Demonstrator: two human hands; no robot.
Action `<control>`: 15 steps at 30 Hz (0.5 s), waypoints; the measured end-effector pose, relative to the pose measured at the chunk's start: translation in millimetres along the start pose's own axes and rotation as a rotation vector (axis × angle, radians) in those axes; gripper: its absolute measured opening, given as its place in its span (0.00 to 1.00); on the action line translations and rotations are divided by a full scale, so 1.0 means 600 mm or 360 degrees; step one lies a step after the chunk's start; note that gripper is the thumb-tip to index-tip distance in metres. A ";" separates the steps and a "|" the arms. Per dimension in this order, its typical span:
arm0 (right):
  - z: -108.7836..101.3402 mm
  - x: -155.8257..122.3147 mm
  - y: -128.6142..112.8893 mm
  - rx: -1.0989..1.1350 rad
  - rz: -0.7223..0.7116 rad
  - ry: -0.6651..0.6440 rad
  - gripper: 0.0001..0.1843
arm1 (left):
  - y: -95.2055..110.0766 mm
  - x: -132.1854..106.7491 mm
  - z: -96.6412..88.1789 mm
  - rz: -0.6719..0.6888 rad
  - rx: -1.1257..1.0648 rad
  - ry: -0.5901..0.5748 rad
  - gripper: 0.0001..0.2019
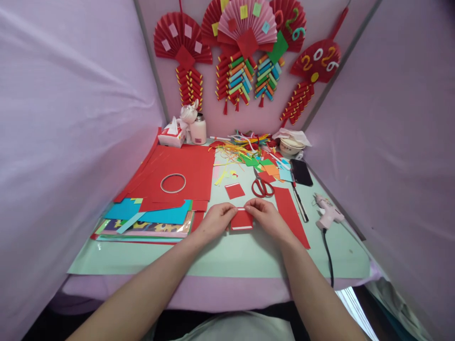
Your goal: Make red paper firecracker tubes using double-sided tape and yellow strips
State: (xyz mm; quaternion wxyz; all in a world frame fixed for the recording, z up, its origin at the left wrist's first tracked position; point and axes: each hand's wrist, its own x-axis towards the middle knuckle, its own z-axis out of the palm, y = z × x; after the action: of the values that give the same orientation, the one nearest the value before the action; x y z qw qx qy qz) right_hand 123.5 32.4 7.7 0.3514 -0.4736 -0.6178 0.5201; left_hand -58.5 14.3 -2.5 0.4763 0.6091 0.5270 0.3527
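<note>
My left hand (216, 219) and right hand (265, 215) pinch the top edge of a small red paper square (242, 220), flat near the table's (227, 258) front edge. One finished-looking red square (234, 190) lies just behind, beside the scissors (262, 187); this one looks partway folded, I judge.

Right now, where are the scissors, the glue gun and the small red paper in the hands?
scissors (262, 187): head view, on the red handles.
glue gun (329, 215): head view, on its white body.
small red paper (242, 220): head view, on its bare middle, between both hands.
</note>
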 end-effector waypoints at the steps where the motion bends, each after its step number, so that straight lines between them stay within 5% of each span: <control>1: -0.001 -0.001 -0.001 0.0012 0.0012 0.0009 0.11 | 0.001 0.000 0.000 -0.0024 -0.0009 -0.0006 0.15; 5: 0.000 -0.002 -0.001 0.0111 -0.0020 0.0098 0.14 | 0.006 -0.001 0.003 -0.0119 -0.0072 0.0018 0.15; 15: 0.019 0.003 0.013 0.0200 -0.0233 0.0152 0.17 | 0.012 -0.004 0.009 0.0110 -0.0126 0.0143 0.14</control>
State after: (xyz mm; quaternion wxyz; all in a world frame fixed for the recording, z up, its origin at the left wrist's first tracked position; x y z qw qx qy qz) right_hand 114.3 30.5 -2.6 0.4464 -0.4285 -0.5995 0.5077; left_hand -51.6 11.0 3.0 0.4635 0.5910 0.5122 0.4165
